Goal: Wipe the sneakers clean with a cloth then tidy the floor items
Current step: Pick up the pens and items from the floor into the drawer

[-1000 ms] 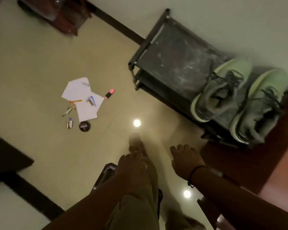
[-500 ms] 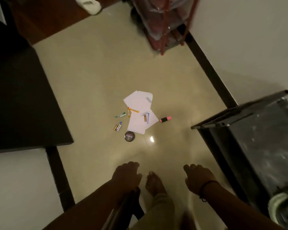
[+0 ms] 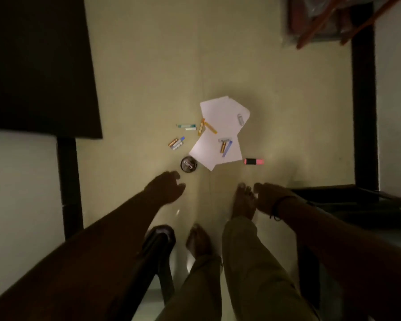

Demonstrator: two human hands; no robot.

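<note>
White paper sheets [image 3: 220, 133] lie on the cream floor ahead of my bare feet. Small markers and batteries are scattered on and beside them: an orange pair [image 3: 205, 127], a teal marker [image 3: 186, 126], a blue-capped cluster [image 3: 177, 143], and some on the paper [image 3: 225, 146]. A pink highlighter [image 3: 254, 161] lies right of the sheets. A round black tin [image 3: 188, 164] sits at the paper's near left corner. My left hand [image 3: 166, 187] hovers just below the tin, fingers loosely spread, holding nothing. My right hand [image 3: 267, 198] hangs empty above my right foot. The sneakers are out of view.
A dark shoe rack's corner [image 3: 338, 200] stands at the right. A large dark surface [image 3: 39, 66] fills the upper left. Black floor strips run at left [image 3: 67, 181] and right [image 3: 364, 100]. A red-framed stand [image 3: 322, 19] is at the top right. A dark curved object [image 3: 158, 246] is by my left foot.
The view swung left off the rack and sneakers and closed in on the floor items. My left hand has reached forward towards the black tin; my right hand stays low.
</note>
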